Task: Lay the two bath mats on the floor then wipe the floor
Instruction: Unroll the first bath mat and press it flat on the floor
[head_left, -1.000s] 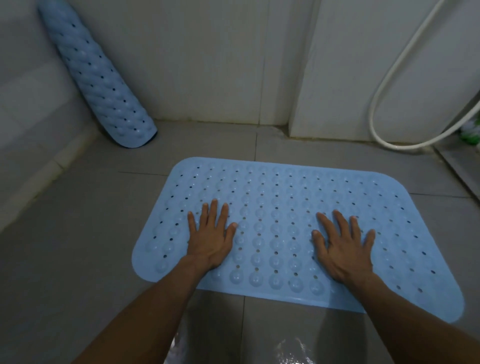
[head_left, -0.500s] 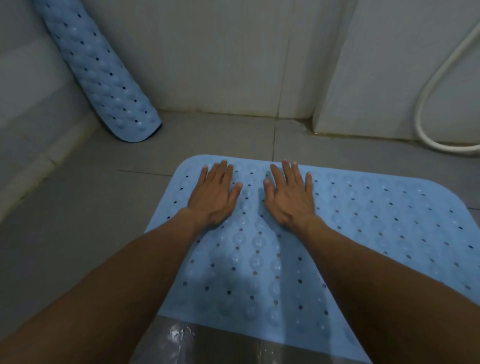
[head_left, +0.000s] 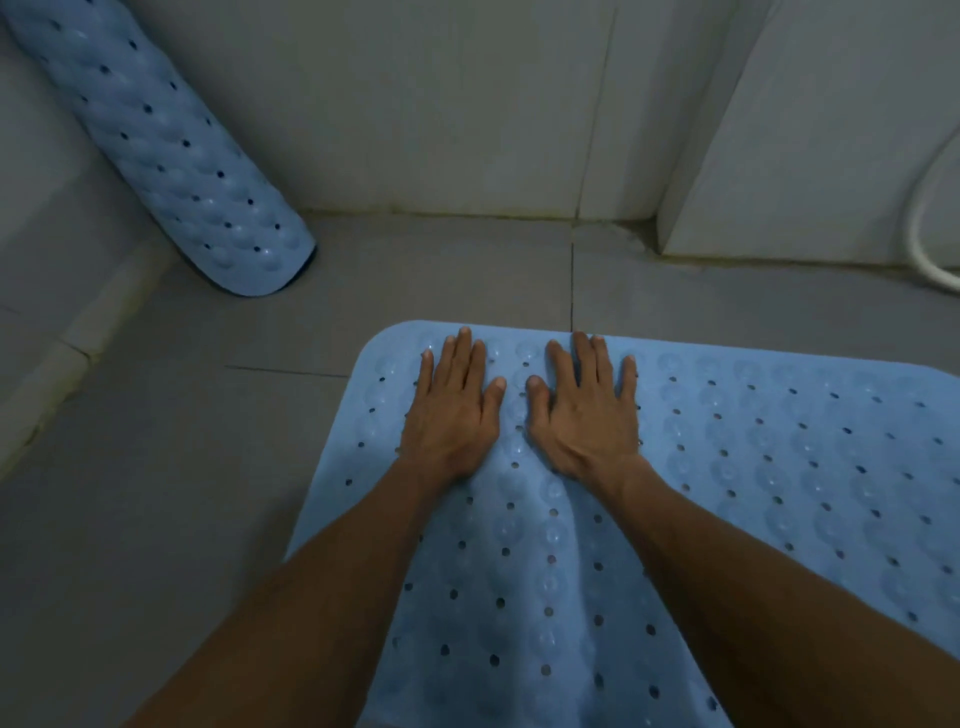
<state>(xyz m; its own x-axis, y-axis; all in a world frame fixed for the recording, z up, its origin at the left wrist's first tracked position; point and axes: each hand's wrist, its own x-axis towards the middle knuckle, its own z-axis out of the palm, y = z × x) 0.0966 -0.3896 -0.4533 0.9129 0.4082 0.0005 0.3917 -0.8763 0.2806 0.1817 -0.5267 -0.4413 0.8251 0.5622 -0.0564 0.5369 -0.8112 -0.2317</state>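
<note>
A light blue bath mat (head_left: 769, 467) with holes and bumps lies flat on the grey tiled floor (head_left: 182, 467). My left hand (head_left: 452, 410) and my right hand (head_left: 587, 410) rest palm down on the mat's far left part, side by side, fingers spread, fingertips near the far edge. Neither hand holds anything. A second blue bath mat (head_left: 171, 150) is rolled up and leans in the far left corner against the wall, its lower end on the floor.
White tiled walls (head_left: 441, 104) close the space ahead and to the left. A wall corner juts out at the right (head_left: 810, 130). A white hose (head_left: 930, 239) curves down at the far right edge.
Both hands slid forward from the mat's near half to its far left edge and came close together. My view has shifted closer and to the left.
</note>
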